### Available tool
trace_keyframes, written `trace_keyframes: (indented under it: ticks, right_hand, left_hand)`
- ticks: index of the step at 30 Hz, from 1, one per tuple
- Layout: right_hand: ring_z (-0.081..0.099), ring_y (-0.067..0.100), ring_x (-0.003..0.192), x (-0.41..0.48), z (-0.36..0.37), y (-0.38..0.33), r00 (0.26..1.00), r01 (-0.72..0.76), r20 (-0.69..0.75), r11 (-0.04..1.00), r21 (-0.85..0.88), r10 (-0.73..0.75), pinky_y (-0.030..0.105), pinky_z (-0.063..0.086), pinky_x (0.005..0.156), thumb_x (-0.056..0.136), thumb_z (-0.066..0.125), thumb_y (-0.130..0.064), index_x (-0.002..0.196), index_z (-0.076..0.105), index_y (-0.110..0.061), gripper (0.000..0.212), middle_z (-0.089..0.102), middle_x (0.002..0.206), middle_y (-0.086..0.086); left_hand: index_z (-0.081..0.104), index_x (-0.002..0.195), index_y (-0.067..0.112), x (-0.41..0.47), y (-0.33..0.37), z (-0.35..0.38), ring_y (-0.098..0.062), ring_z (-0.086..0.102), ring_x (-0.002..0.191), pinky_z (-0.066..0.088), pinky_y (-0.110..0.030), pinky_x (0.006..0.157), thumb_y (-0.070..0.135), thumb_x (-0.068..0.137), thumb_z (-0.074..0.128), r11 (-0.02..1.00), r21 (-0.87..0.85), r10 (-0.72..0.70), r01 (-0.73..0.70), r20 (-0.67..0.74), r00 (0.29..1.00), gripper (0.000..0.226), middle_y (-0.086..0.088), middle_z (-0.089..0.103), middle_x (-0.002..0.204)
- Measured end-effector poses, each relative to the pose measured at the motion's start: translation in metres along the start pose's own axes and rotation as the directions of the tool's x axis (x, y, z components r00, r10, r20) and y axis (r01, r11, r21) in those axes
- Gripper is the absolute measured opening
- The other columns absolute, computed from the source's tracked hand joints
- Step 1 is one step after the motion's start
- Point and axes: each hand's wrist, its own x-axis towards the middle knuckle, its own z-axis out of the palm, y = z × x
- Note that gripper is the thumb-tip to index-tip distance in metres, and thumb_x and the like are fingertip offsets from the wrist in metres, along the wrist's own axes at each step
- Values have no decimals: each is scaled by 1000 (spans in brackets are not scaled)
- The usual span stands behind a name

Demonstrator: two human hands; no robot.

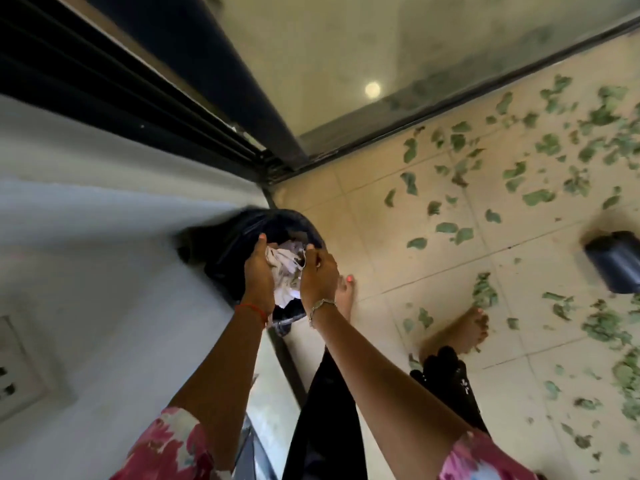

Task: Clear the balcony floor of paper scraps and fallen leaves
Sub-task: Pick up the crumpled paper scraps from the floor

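Two flowered sleeves (166,445) sit closest to the lens, and bare forearms reach out from them to a bin (239,233) lined with a black bag. The bin stands in the floor's corner, against the white wall (104,237) and just short of the sliding door (346,64) track. The hands are close together over the bin's mouth with a wad of scraps (284,266) caught between them. The left hand (258,271) presses its fairly straight fingers against one side of the wad, and the right hand (318,275) curls its fingers over the other side. The wad is white crumpled paper with what look like a few green bits in it, and it is level with or just inside the bag's rim. The blur makes it hard to say which. This load looks about to go in, so the paper part of the job seems well along, and no loose paper shows on the tiled floor (381,237). The leaves (540,197) are another matter. They lie scattered thickly along the floor's door edge and out toward its right side, with more clumped near the two bare feet (471,327). A dark object (616,261) lies among them at the right, too blurred to name. Judging from this, most of the leaf clearing is not yet done.
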Motion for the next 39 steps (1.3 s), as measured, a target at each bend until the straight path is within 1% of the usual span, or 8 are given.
trace_keyframes:
  ticks: [3,6,10,14,18,25,33,39]
  right_hand:
    - [50,25,81,1,22,18,992,-97,67,990,-103,104,24,31,66,98,39,-12,93,60,13,33,60,92,29]
    - [54,27,102,-4,20,20,987,-116,91,979,-165,132,27,38,82,100,36,-13,115,58,8,35,60,105,21]
    - [54,23,96,-8,-7,11,986,-139,56,966,-219,155,27,37,82,96,40,-9,111,62,2,29,61,101,12]
    - [61,29,92,-4,-56,-4,990,-138,-3,976,-170,140,31,46,81,89,46,-5,99,67,1,24,68,100,16]
    - [63,30,85,9,-130,-12,989,-132,-77,986,-101,124,36,51,80,85,45,-4,91,68,-2,24,69,91,19]
    - [63,36,81,25,-301,-20,960,-120,-252,993,20,121,41,52,77,87,44,-1,88,67,4,23,67,84,23]
    - [63,34,87,31,-505,-9,886,-94,-444,990,109,133,32,48,74,89,45,-2,93,66,6,23,68,93,21]
    - [59,29,82,37,-631,20,781,-106,-584,969,222,219,34,48,73,91,48,-5,93,65,6,21,66,90,21]
  left_hand:
    - [52,133,14,53,-27,-35,-31,48,126,36,-48,109,87,47,54,995,69,-62,69,-104,993,112,-11,50,138]
    - [51,134,8,62,-34,-42,-34,44,128,32,-47,110,69,66,47,960,255,136,-112,-78,988,91,-17,47,140]
    - [61,116,4,16,-23,-23,-31,54,114,41,-47,103,51,77,53,802,498,315,-331,118,942,62,-16,58,122]
    - [60,106,-1,-25,-15,25,-27,54,100,42,-38,99,18,88,60,562,656,368,-503,346,863,26,-17,58,110]
    - [55,115,-1,-69,-11,99,-28,43,120,32,-26,96,6,90,57,283,692,332,-664,578,745,26,-15,47,127]
    - [54,119,4,-165,-20,259,-24,34,131,36,-31,102,9,91,53,-128,514,207,-848,850,484,28,-9,43,133]
    - [53,118,5,-275,-88,436,-24,35,127,39,-34,99,6,90,51,-381,271,14,-884,958,287,28,-9,42,134]
    - [54,122,7,-325,-139,539,-23,39,126,39,-31,100,5,91,50,-412,157,-97,-898,972,214,31,-6,40,135]
